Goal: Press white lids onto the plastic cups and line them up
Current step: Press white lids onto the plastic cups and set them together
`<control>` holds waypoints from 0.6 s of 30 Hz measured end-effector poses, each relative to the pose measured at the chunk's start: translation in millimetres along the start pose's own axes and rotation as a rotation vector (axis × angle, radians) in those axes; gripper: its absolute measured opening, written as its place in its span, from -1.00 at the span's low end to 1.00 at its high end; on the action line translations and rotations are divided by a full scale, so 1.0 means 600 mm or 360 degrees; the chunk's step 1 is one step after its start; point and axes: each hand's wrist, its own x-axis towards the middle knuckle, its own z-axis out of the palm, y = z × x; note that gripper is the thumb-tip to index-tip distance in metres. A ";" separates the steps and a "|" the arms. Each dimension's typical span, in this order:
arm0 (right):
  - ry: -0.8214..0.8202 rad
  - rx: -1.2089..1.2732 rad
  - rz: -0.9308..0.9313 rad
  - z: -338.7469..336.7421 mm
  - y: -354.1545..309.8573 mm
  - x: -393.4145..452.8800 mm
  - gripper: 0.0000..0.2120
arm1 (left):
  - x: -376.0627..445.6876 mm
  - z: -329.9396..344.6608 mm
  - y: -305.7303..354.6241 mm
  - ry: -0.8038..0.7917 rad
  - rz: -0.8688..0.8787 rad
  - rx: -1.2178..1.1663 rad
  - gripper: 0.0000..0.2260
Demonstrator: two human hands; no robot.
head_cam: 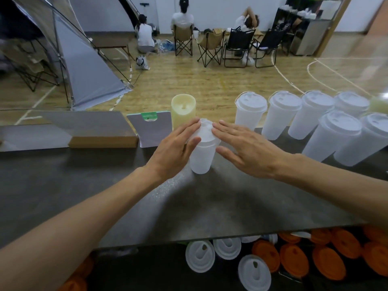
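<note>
- Cardboard box [102,141], flat and brown-edged, lies at the far left of the dark grey, matte surface [84,185].
- A white card stand with a green tab [149,127] leans just right of the box.
- A cream, waxy cylinder shaped like a candle [183,110] stands upright behind the hands.
- The left hand [176,148] has its fingers straight and together, the fingertips resting on the left rim of the white lid [206,130].
- The frosted, translucent plastic cup [201,158], tapered toward its base, stands upright at the middle of the surface between both hands, the domed lid sitting on top.
- The right hand [249,148] is flat with fingers spread a little, the fingertips on the lid's right edge.
- A row of lidded cups [281,116] of the same frosted plastic stands along the far right edge, with two more lidded cups [340,135] in front of them.
- Below the near edge lie loose round white lids [200,256] and orange lids [327,263].
</note>
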 end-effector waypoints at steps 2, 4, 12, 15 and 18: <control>0.0040 0.0061 0.0035 0.007 -0.004 -0.002 -0.45 | 0.001 0.004 -0.003 0.0000 0.0004 -0.0013 -0.50; 0.0024 0.0058 0.0040 0.003 -0.002 0.000 -0.47 | 0.001 0.006 -0.003 0.0010 -0.0004 -0.0013 -0.49; 0.0045 0.0092 -0.0134 0.006 -0.027 -0.020 -0.51 | 0.000 0.002 0.000 0.0002 0.0008 -0.0023 -0.52; 0.0120 0.0139 -0.0088 0.021 -0.031 -0.022 -0.49 | 0.001 0.009 -0.006 0.0026 0.0024 -0.0013 -0.56; 0.0128 0.0086 -0.0078 0.021 -0.032 -0.021 -0.49 | 0.001 0.010 -0.006 0.0034 0.0015 -0.0014 -0.57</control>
